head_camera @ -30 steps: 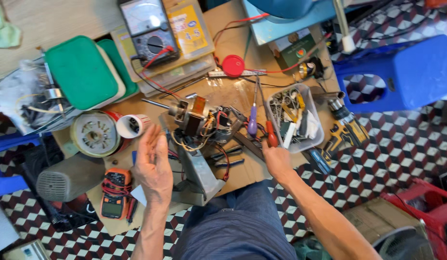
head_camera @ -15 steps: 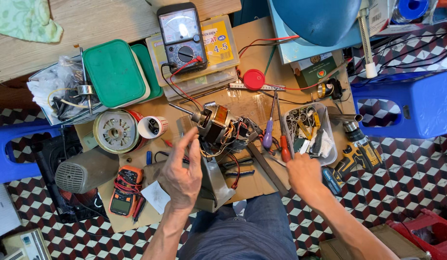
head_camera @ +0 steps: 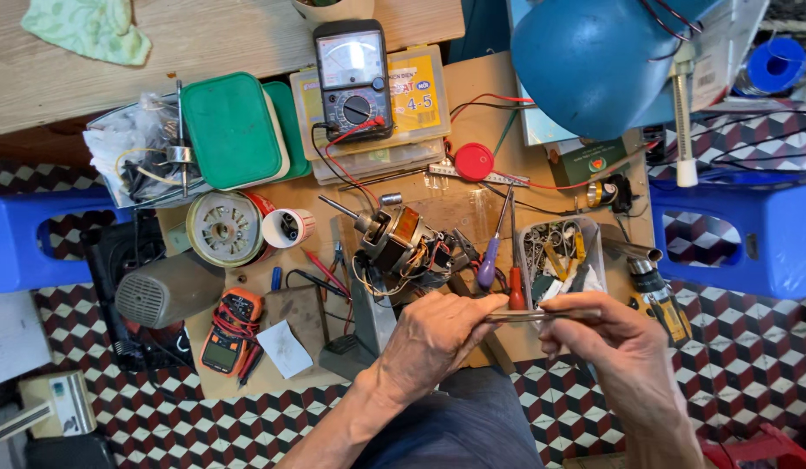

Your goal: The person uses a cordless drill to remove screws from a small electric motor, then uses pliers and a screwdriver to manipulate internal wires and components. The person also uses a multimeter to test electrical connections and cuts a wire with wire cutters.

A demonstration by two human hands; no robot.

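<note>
Tweezers [head_camera: 542, 315], slim metal, held level over the near edge of the desk [head_camera: 472, 113], above the person's lap. Left hand [head_camera: 433, 339]: fingers pinched narrow on one end. Right hand [head_camera: 615, 347]: fingers closed around the other end. Whether anything sits between the tips cannot be told.

Motor [head_camera: 398, 239], small, copper-wound, shaft pointing to the far left, lies at the desk's middle with loose wires about it, casing off; by the look of it the work is part-way, the motor opened and not reassembled.

Nearby: purple-handled screwdriver [head_camera: 490, 260] and red-handled screwdriver [head_camera: 516, 282] just right of the motor; clear parts tray [head_camera: 559, 256] holding small hardware; analogue meter [head_camera: 355, 78] at the far edge, red lead trailing; red round lid [head_camera: 474, 161]; green box [head_camera: 232, 130] at the far left; orange digital meter [head_camera: 229, 334] at the near left corner.

Surroundings: wooden desk, crowded; blue lamp shade [head_camera: 594, 65] overhead at the far right; blue plastic stool [head_camera: 750, 234] at the right; chequered floor [head_camera: 160, 426] in red, black and white.
</note>
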